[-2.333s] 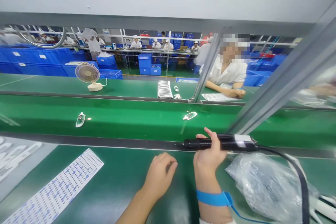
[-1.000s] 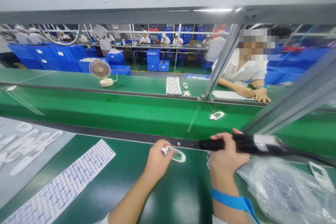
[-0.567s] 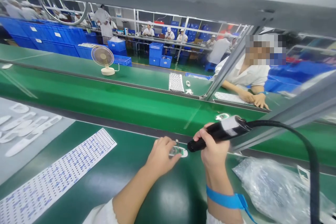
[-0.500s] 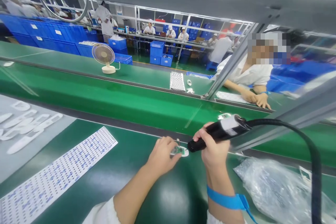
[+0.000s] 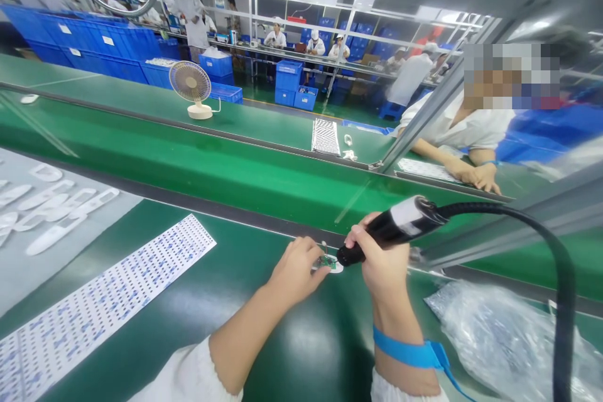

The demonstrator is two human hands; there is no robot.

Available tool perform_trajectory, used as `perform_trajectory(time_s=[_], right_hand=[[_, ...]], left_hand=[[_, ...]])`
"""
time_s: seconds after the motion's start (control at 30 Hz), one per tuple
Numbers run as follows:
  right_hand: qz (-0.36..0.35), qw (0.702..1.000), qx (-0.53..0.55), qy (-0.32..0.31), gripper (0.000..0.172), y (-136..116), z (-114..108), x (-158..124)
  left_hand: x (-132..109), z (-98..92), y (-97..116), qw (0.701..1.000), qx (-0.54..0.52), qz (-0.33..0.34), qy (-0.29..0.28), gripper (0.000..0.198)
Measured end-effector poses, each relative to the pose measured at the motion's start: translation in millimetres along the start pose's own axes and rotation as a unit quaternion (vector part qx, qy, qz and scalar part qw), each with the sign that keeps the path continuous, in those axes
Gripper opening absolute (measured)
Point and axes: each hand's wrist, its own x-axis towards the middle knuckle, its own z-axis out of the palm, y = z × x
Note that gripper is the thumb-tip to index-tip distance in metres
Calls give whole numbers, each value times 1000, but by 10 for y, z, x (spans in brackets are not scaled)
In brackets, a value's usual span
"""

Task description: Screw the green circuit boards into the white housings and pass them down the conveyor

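Observation:
My right hand (image 5: pixel 385 264) is wrapped round a black electric screwdriver (image 5: pixel 387 231) with a pale label and a thick black cable (image 5: pixel 522 218). Its tip points left and down at a small green circuit board (image 5: pixel 328 261), which lies in a white plastic shell (image 5: pixel 337 268) on the green bench. From the left, my left hand (image 5: pixel 296 270) pinches the shell and board between thumb and fingers, covering part of them. Whether the tip touches a screw is too small to tell. A blue wrist strap (image 5: pixel 405 350) circles my right wrist.
A dotted white sheet (image 5: pixel 113 308) lies to the left, beside white plastic shells (image 5: pixel 61 207) on grey matting. At right rests a clear plastic bag (image 5: pixel 499 326) near a metal post (image 5: pixel 471 245). Across the green conveyor (image 5: pixel 211 182) are a fan (image 5: pixel 191 85) and a co-worker's hands (image 5: pixel 475 174).
The view has shifted a little, so the bench scene sits slightly differently. Both hands keep their holds, and the screwdriver stays at the board's right end.

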Motion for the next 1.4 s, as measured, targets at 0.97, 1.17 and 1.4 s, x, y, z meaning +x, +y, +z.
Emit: perform_trajectory(time_s=[0.97,1.17,1.4], right_hand=[[-46,965,-2,258,29,-24,-559,159],[-36,956,-17,291,28,-12,-685,167],[2,955,-12,295,28,-28,-651,152]], left_hand=[[-29,32,-66,1000,-7,18,24,13],[578,20,-201,999,6,30,16,17],[1774,-46,-619,991,47,-112,56,22]])
